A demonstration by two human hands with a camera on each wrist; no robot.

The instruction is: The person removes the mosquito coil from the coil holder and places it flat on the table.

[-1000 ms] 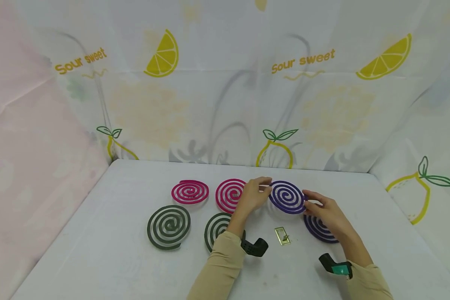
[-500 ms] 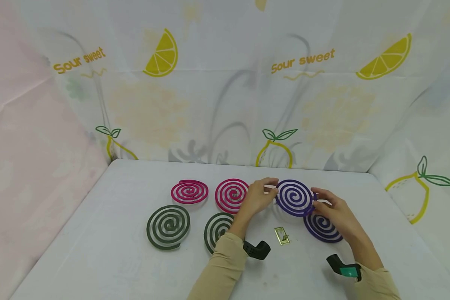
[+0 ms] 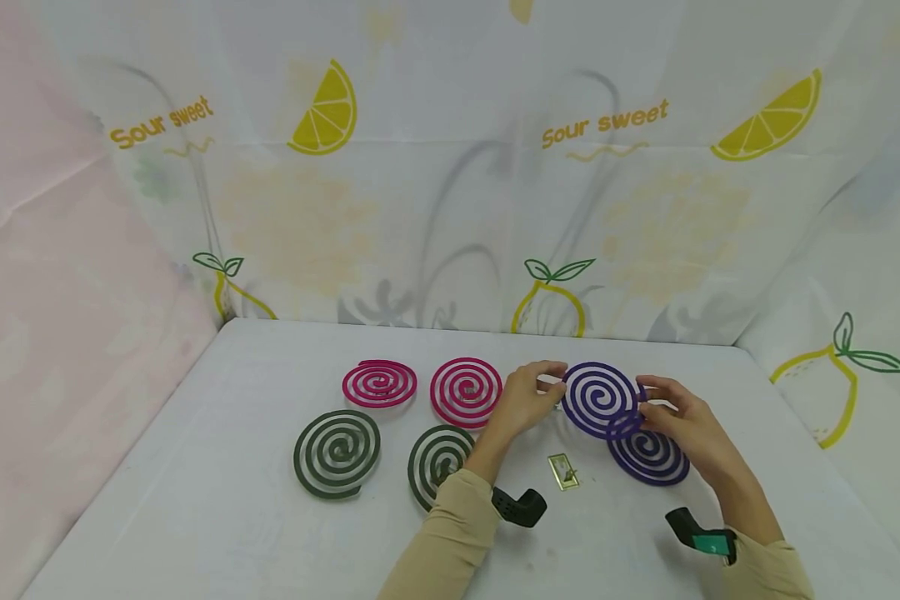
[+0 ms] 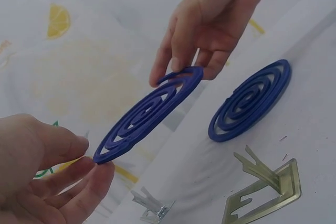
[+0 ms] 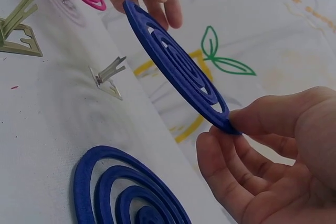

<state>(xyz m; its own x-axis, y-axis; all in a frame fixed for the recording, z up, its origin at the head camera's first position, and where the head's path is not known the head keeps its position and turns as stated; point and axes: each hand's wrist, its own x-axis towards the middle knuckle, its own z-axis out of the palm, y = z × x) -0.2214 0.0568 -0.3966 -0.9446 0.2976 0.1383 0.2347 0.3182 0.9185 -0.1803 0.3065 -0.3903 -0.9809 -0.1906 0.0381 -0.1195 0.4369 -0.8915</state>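
A purple mosquito coil (image 3: 598, 398) is held tilted above the table between both hands. My left hand (image 3: 527, 400) pinches its left edge with thumb and fingers, as the left wrist view shows. On the opposite edge, the thumb and fingers of my right hand (image 3: 682, 412) pinch the rim. Under the raised coil, a small silver metal coil stand (image 5: 109, 74) with an upright prong stands on the table. A second purple coil (image 3: 648, 457) lies flat below my right hand, partly covered in the head view by the held one.
A gold-coloured coil stand (image 3: 564, 472) lies in front of the hands. To the left are two pink coils (image 3: 379, 384), with shadows beneath them, and two dark green coils (image 3: 337, 455). My left forearm covers part of the nearer green coil (image 3: 438, 462). Printed cloth walls surround the table.
Both hands have carried the purple coil rightward, and it now overlaps the lying purple coil in the head view. More of the right-hand pink coil is uncovered. The other coils stay put.
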